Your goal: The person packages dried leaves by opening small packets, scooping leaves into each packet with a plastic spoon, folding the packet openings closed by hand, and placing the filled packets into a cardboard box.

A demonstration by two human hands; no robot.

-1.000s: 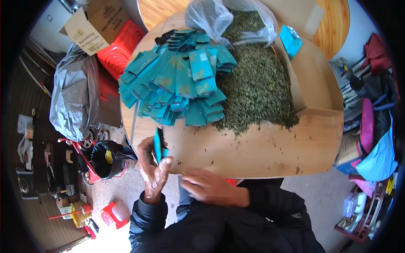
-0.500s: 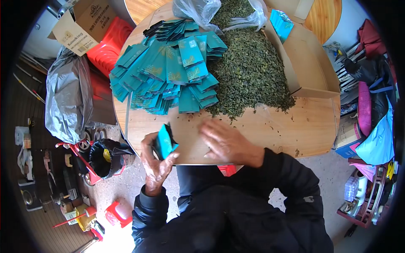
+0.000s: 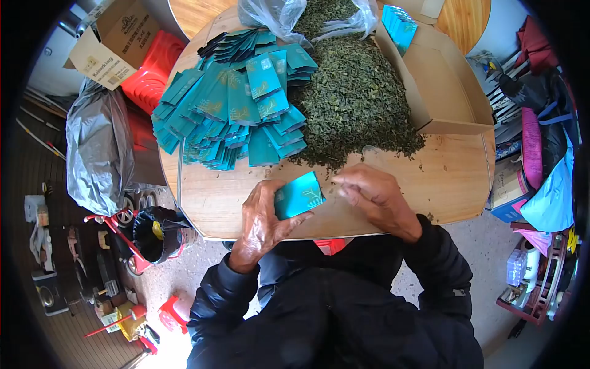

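Near the table's front edge, my left hand (image 3: pixel 263 220) grips a teal packet (image 3: pixel 299 195) with a gold leaf print, held at its left end and lower edge. Just right of the packet is my right hand (image 3: pixel 380 198), its fingers bent and drawn together; whether something small is between the fingertips is too small to tell. Beyond my left hand lies a fanned heap of teal packets (image 3: pixel 228 109). To the right of the heap, dried green leaves (image 3: pixel 353 92) form a large pile, with a clear plastic bag (image 3: pixel 275 15) at its far end.
An open cardboard box (image 3: pixel 442 80) lies on the table (image 3: pixel 246 212) at the right, with more teal packets (image 3: pixel 399 27) beside its far end. Red stools (image 3: pixel 153 71), a carton (image 3: pixel 117 46) and a black-lined bin (image 3: pixel 161 234) stand to the left.
My left hand has moved right, and its packet has turned from upright to lying more sideways. My right hand went forward and to the right. The view has shifted slightly.
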